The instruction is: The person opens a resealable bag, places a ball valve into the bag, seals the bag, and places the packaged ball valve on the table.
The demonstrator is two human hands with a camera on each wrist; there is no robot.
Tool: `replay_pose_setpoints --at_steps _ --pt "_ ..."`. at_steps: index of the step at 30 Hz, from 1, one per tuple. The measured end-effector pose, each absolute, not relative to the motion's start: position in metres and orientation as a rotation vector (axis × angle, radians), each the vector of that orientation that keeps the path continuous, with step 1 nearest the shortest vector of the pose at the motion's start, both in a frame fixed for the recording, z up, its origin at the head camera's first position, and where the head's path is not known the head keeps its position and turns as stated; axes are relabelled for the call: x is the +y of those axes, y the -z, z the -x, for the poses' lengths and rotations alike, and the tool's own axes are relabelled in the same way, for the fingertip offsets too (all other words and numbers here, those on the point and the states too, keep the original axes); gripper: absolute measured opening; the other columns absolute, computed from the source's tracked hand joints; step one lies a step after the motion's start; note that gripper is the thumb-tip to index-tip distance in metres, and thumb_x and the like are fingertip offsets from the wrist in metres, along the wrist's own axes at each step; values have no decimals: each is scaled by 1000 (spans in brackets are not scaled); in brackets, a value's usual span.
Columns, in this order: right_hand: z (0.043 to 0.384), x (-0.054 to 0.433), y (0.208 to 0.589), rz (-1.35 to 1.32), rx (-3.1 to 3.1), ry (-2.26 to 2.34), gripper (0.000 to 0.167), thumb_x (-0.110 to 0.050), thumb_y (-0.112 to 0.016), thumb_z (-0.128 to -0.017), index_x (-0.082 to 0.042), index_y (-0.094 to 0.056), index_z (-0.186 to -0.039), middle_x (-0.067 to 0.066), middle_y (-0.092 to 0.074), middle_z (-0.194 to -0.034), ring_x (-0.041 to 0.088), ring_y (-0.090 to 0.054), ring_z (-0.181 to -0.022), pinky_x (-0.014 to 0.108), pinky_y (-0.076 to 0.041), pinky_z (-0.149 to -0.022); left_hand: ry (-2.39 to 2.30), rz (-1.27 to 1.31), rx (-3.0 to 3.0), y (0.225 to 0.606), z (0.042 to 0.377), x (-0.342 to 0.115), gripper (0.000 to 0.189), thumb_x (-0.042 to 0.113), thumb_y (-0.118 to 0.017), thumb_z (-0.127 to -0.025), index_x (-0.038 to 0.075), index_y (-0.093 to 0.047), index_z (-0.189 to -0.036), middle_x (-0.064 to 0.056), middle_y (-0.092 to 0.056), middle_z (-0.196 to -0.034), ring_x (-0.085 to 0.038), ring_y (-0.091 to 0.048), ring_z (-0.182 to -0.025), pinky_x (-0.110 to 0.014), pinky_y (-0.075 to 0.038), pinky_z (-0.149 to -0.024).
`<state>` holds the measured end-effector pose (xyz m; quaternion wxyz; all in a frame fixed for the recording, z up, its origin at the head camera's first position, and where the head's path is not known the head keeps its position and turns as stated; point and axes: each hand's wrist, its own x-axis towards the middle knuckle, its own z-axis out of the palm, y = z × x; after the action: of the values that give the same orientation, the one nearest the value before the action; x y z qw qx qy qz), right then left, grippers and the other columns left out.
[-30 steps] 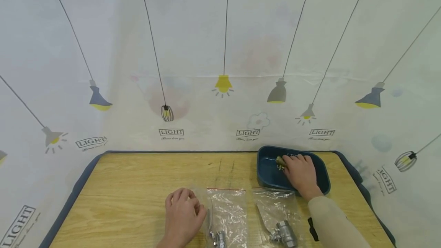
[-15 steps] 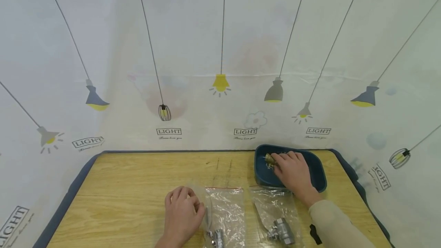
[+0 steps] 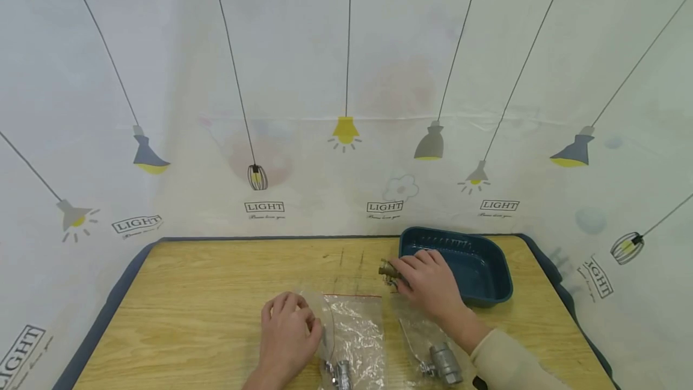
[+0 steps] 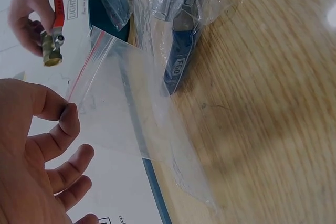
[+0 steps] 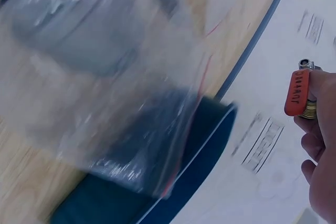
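My right hand (image 3: 430,287) grips a brass ball valve (image 3: 387,268) just left of the blue tray, above the tabletop. The red lever handle (image 4: 58,9) of that valve shows in both wrist views. My left hand (image 3: 289,336) pinches a thin clear zip bag (image 4: 121,87) at its red-striped top edge, between thumb and index finger. The other left fingers are loosely bent. Beside this hand lies a second zip bag (image 3: 357,318) with a metal valve (image 3: 342,375) in it, whose handle (image 4: 181,56) is blue.
A third zip bag (image 3: 414,324) with a silver valve (image 3: 446,363) lies under my right forearm. Behind it, at the back right, stands the dark blue tray (image 3: 487,301). The wooden table (image 3: 206,306) ends at a printed curtain (image 3: 303,155) at the back.
My right hand has lifted the brass ball valve out of the blue tray and moved it left, toward the left hand. The left hand has stayed in place with its bag.
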<state>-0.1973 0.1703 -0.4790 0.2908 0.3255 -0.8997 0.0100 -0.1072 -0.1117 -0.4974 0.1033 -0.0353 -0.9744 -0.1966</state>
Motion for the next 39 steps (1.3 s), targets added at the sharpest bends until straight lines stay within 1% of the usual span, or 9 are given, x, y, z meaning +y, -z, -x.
replay_pose_setpoints --at_steps 7,13,19,25,30,34,39 --pt "182 143 476 -974 -2374 -89 36 -28 -79 -77 -25 -69 -112 -8 -73 -97 15 -59 -86 35 -46 -83 580 121 -2897 498 109 -110 34 27 -61 -84 27 -49 -53 2 -58 -97 -27 -50 -115 -56 -34 -103" --pt "170 126 473 -1028 -2345 -143 35 -29 -78 -77 -26 -69 -111 -10 -73 -94 12 -59 -83 33 -46 -81 591 138 -2885 499 110 -110 34 26 -62 -85 28 -49 -53 4 -56 -96 -26 -49 -114 -55 -34 -103" --pt "159 114 469 -1086 -2317 -242 35 -27 -77 -77 -25 -69 -112 -11 -73 -96 10 -58 -82 31 -44 -80 606 178 -2861 497 110 -109 35 26 -63 -86 28 -49 -54 5 -56 -95 -24 -49 -113 -54 -34 -103" --pt "150 106 469 -1137 -2342 -250 37 -31 -77 -78 -27 -68 -113 -13 -72 -100 9 -58 -85 31 -45 -83 630 233 -2874 495 109 -108 34 25 -63 -90 27 -53 -57 6 -55 -95 -23 -49 -112 -54 -37 -99" --pt "146 102 471 -1184 -2364 -250 38 -32 -77 -79 -27 -69 -116 -14 -72 -100 9 -58 -86 31 -45 -84 649 251 -2889 492 109 -107 33 23 -62 -91 27 -54 -59 6 -55 -96 -24 -50 -113 -55 -37 -99" --pt "145 99 475 -1197 -2332 -246 37 -30 -78 -76 -26 -70 -112 -14 -73 -98 9 -57 -84 31 -44 -84 669 263 -2884 490 108 -107 33 21 -61 -90 27 -54 -59 6 -56 -97 -25 -50 -114 -56 -37 -99" --pt "143 97 479 -1192 -2314 -183 32 -27 -76 -75 -27 -70 -107 -14 -73 -96 10 -57 -83 30 -43 -83 691 263 -2873 488 108 -107 31 20 -59 -91 26 -55 -61 6 -56 -98 -24 -50 -114 -55 -37 -99"
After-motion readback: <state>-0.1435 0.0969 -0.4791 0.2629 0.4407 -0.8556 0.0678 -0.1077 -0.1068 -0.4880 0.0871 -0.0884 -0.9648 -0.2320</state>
